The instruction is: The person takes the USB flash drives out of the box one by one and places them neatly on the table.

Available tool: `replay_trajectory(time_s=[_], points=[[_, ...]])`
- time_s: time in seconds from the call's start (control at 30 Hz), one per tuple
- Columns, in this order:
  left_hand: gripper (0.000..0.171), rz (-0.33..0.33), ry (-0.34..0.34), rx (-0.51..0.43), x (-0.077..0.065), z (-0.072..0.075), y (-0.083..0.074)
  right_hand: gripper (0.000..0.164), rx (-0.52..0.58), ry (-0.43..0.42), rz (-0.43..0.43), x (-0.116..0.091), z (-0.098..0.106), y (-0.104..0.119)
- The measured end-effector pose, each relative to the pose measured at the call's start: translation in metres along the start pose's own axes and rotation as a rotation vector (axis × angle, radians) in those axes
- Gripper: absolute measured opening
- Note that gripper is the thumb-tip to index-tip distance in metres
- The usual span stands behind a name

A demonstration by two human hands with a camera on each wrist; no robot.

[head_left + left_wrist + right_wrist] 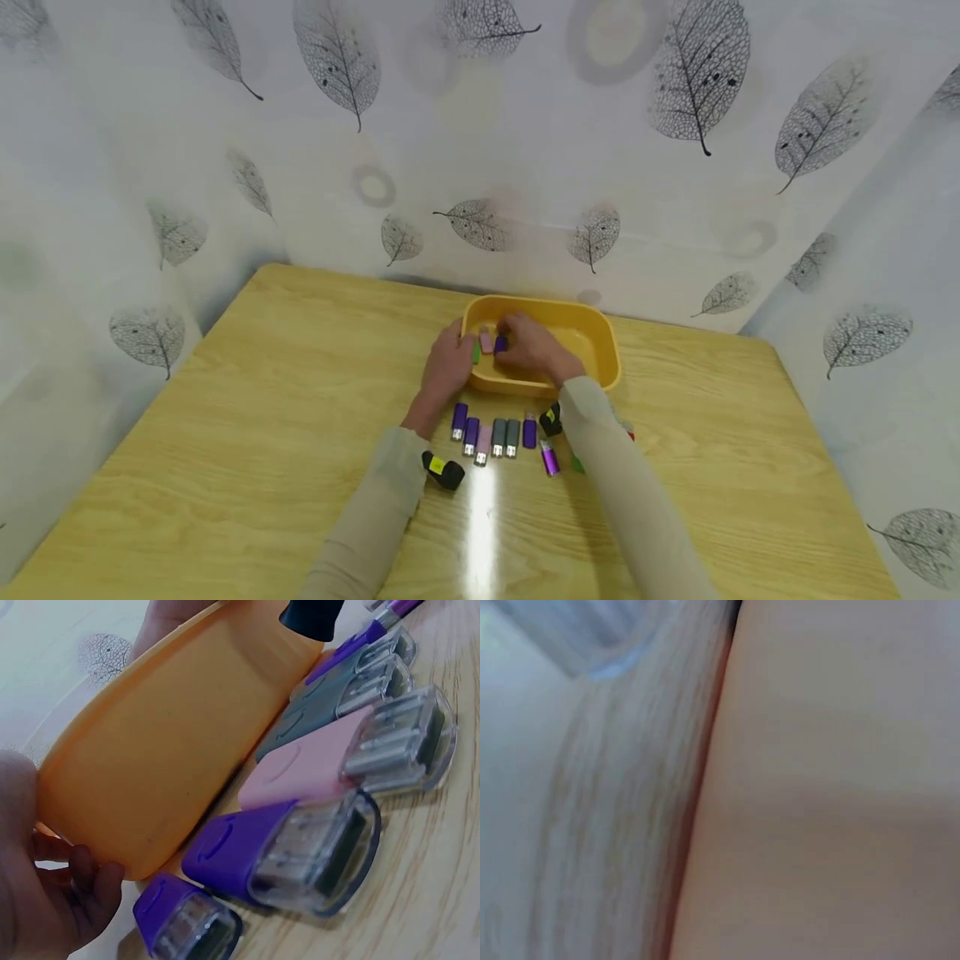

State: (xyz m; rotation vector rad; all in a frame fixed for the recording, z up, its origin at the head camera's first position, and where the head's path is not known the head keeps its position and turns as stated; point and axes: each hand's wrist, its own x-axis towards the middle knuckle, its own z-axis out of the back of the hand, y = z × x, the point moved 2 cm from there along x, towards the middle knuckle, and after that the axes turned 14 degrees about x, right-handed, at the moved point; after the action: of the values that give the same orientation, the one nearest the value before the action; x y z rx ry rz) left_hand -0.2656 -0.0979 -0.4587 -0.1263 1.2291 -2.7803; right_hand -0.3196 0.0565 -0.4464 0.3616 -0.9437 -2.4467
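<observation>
A yellow plastic tray (pixel 588 342) stands at the back of the table. My left hand (pixel 448 360) grips its left end, fingers curled at the wall in the left wrist view. Inside the tray, my right hand (pixel 528 343) pinches a purple USB stick (pixel 500 343), its fingers covering part of the stick. Left of that, a pink USB stick (pixel 486 342) and a green one (pixel 476 351) lie in the tray. In front of it is a row of capped USB sticks: purple (pixel 240 844), pink (pixel 300 761) and grey (pixel 307 712). The right wrist view is mostly blurred skin.
A shiny purple USB stick (pixel 550 458) lies nearer on the wooden table (pixel 247 433). Something green (pixel 577 464) and something red (pixel 630 431) show partly beside the right sleeve (pixel 630 483). A leaf-patterned wall covering (pixel 480 167) closes off the back.
</observation>
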Motion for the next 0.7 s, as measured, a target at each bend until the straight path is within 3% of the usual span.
replay_trajectory(time_s=[0.2, 0.57, 0.7], points=[[0.032, 0.012, 0.008, -0.022, -0.0023, 0.0010, -0.0005, 0.039, -0.019, -0.006, -0.071, -0.0033, -0.0016, 0.0002], [0.034, 0.032, 0.052, -0.050, -0.0039, -0.0055, -0.0039, 0.049, -0.039, -0.021, -0.094, -0.0079, -0.0008, -0.0049], [0.032, 0.045, 0.028, -0.040, -0.0023, -0.0040, -0.0041, 0.050, -0.022, -0.028, -0.100, -0.0068, -0.0013, -0.0043]])
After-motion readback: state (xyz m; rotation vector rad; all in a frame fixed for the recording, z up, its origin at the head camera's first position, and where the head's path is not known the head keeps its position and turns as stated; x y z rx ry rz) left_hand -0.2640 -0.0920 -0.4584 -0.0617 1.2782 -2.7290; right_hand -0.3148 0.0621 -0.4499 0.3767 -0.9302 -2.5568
